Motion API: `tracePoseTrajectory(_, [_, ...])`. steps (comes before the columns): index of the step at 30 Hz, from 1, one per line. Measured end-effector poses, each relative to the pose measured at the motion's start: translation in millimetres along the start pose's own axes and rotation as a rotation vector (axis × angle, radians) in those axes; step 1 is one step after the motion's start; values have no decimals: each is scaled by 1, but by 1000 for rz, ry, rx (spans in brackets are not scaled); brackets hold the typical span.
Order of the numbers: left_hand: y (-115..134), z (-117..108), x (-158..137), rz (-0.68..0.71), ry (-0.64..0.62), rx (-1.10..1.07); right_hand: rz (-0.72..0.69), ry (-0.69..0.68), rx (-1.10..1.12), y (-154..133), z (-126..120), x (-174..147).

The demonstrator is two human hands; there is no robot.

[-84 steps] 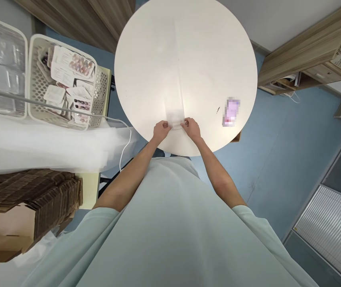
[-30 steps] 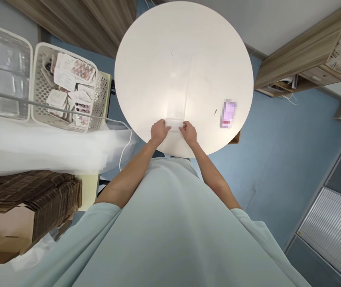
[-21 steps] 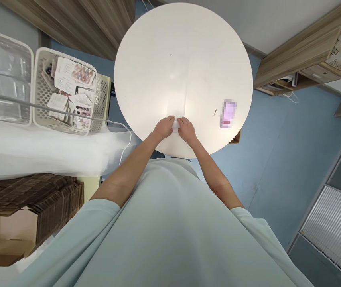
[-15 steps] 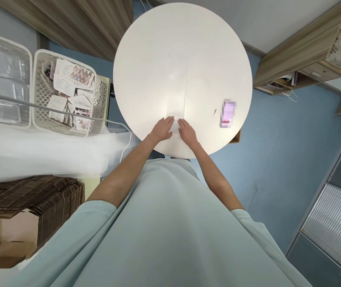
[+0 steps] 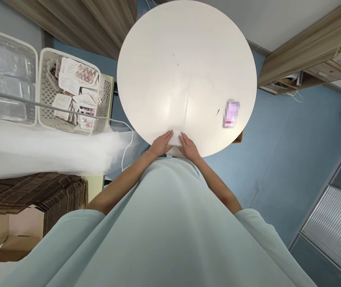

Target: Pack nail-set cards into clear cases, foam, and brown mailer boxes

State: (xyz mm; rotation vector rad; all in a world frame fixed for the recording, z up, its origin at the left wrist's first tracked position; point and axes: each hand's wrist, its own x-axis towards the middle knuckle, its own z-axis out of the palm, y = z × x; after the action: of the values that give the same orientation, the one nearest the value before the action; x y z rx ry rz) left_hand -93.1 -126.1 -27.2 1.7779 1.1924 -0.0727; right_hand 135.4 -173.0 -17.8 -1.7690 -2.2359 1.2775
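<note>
A long strip of thin, whitish translucent wrapping sheet (image 5: 178,104) lies flat on the round white table (image 5: 146,52). Its near end is folded or rolled into a small flat bundle (image 5: 175,140) close to the table's front edge. My left hand (image 5: 160,144) grips the left side of this bundle, fingertips on top and thumb at the near side. On the right side, my right hand (image 5: 189,147) holds it the same way. Whether anything lies inside the bundle cannot be seen.
A pixelated pinkish phone-sized item (image 5: 231,114) lies on the table's right. At left stand a white basket (image 5: 43,107) of packaged cards, clear plastic boxes (image 5: 5,87), white sheeting (image 5: 53,149) and stacked cardboard (image 5: 32,195). A white cable (image 5: 119,120) hangs across them.
Both hands have moved nearer to my body with the bundle, toward the table's front edge. The strip has slid along with them. My view has shifted slightly.
</note>
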Motion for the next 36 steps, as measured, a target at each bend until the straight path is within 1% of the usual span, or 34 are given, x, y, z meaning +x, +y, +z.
tracePoseTrajectory(2, [0, 1, -5, -57, 51, -85, 11, 23, 39, 0, 0, -4])
tracePoseTrajectory(4, [2, -2, -3, -115, 116, -161, 51, 64, 90, 0, -2, -1])
tracePoseTrajectory(8, [5, -15, 16, -274, 205, -232, 237, 152, 205, 0, -13, 19])
tracePoseTrajectory(10, [6, -22, 27, -343, 220, -232, 317, 184, 255, 1, -18, 33])
tracePoseTrajectory(13, [8, -29, 41, -397, 230, -200, 402, 230, 302, 3, -24, 52])
tracePoseTrajectory(16, [12, -31, 49, -456, 209, -140, 460, 226, 314, 6, -27, 64])
tracePoseTrajectory(18, [15, -31, 53, -488, 231, -94, 488, 216, 288, 7, -29, 68])
tracePoseTrajectory(19, [16, -31, 55, -481, 267, -58, 484, 226, 257, 7, -30, 69])
tracePoseTrajectory(20, [17, -30, 57, -444, 306, -13, 460, 245, 213, 6, -31, 71])
tracePoseTrajectory(22, [17, -30, 62, -287, 341, 86, 341, 280, 104, 6, -33, 74])
tracePoseTrajectory(24, [15, -30, 69, -104, 277, 151, 175, 262, 11, 5, -33, 78])
tracePoseTrajectory(26, [13, -31, 75, -3, 185, 175, 61, 200, -42, 6, -32, 81])
tracePoseTrajectory(28, [11, -31, 78, 20, 137, 185, 15, 151, -67, 7, -30, 83])
tracePoseTrajectory(31, [9, -28, 72, 39, 135, 203, -9, 132, -90, 8, -25, 77])
tracePoseTrajectory(33, [8, -22, 62, 68, 136, 212, -22, 115, -102, 8, -19, 68])
tracePoseTrajectory(36, [4, -7, 37, 101, 113, 205, -31, 88, -122, 7, -4, 48])
